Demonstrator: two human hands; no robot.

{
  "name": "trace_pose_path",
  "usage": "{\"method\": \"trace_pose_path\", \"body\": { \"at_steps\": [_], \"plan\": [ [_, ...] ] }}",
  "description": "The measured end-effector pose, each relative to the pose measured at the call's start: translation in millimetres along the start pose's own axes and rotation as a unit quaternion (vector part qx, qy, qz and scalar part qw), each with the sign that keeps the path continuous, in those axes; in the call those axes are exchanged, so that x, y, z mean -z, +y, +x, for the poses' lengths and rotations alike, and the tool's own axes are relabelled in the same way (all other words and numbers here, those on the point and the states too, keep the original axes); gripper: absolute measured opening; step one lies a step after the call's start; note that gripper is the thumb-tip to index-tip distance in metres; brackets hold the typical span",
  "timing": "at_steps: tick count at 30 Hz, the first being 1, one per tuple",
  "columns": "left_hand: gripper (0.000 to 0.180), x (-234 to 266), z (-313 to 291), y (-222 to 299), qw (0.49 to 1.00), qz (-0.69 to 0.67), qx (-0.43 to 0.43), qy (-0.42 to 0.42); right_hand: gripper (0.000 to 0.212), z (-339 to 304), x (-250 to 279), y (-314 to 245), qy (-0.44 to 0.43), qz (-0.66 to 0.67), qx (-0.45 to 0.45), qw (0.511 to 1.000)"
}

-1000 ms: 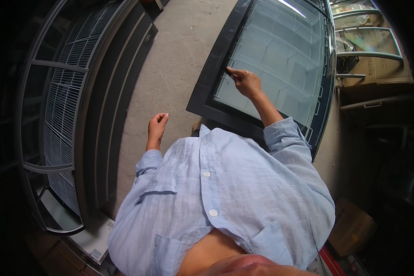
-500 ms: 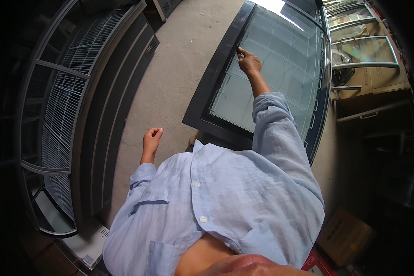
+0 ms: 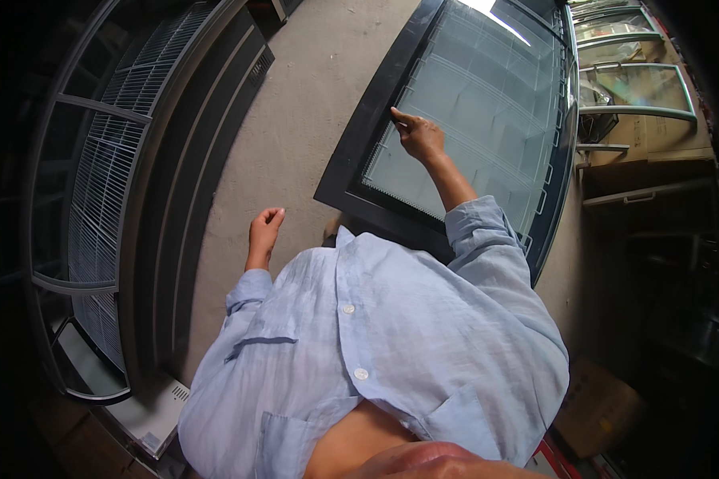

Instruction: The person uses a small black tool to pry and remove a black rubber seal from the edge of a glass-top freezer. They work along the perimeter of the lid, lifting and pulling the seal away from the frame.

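Note:
To my right is a glass-fronted display cabinet [image 3: 347, 172] with a wide dark frame and wire racks showing through its glass [image 3: 455, 104]. Over that glass reaches my right hand [image 3: 421, 137], its thumb and index finger pinched at the inner edge of the dark frame. Whatever those fingertips hold, if anything, is too small to make out. My left hand [image 3: 265, 235] hangs above the concrete floor in front of my body, fingers curled and thumb pressed to the index finger. Nothing shows in it, and it touches neither cabinet.
Another dark cabinet [image 3: 208, 152] with white wire shelves [image 3: 108, 199] runs along my left. Metal-framed glass panels [image 3: 639, 88] and cardboard [image 3: 655, 140] stand at the far right. A cardboard box [image 3: 595, 407] sits at the lower right, and a white metal panel [image 3: 148, 415] at the lower left.
My right hand has slid nearer to me along the frame's inner edge, its elbow bending more. The left hand has risen slightly in view, still closed.

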State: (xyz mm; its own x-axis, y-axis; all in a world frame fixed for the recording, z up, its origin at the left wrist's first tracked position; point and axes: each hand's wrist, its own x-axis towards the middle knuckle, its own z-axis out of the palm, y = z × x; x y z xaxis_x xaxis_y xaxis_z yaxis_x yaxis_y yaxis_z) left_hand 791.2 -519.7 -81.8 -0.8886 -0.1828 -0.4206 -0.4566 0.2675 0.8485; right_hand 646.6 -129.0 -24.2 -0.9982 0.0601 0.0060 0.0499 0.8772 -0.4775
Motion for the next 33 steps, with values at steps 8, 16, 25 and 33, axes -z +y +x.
{"method": "trace_pose_path", "body": {
  "at_steps": [8, 16, 25, 33],
  "plan": [
    [0.021, -21.7, 19.2, 22.2, 0.999, -0.004, -0.043, -0.027, 0.036, -66.2, -9.5, -21.7, -0.033, 0.007, 0.066, 0.997],
    [0.021, -35.5, 23.1, 55.1, 0.997, -0.011, -0.072, 0.003, 0.039, -116.9, 1.2, -33.6, -0.105, 0.056, 0.137, 0.983],
    [0.03, -50.8, -41.4, 126.1, 0.966, -0.24, 0.025, -0.087, 0.041, -118.2, 33.1, -38.5, -0.312, 0.52, 0.01, 0.795],
    [0.023, -67.1, -73.1, 132.2, 0.938, -0.323, 0.072, -0.099, 0.04, -121.1, -4.7, -103.7, -0.25, 0.569, 0.122, 0.774]
  ]
}}
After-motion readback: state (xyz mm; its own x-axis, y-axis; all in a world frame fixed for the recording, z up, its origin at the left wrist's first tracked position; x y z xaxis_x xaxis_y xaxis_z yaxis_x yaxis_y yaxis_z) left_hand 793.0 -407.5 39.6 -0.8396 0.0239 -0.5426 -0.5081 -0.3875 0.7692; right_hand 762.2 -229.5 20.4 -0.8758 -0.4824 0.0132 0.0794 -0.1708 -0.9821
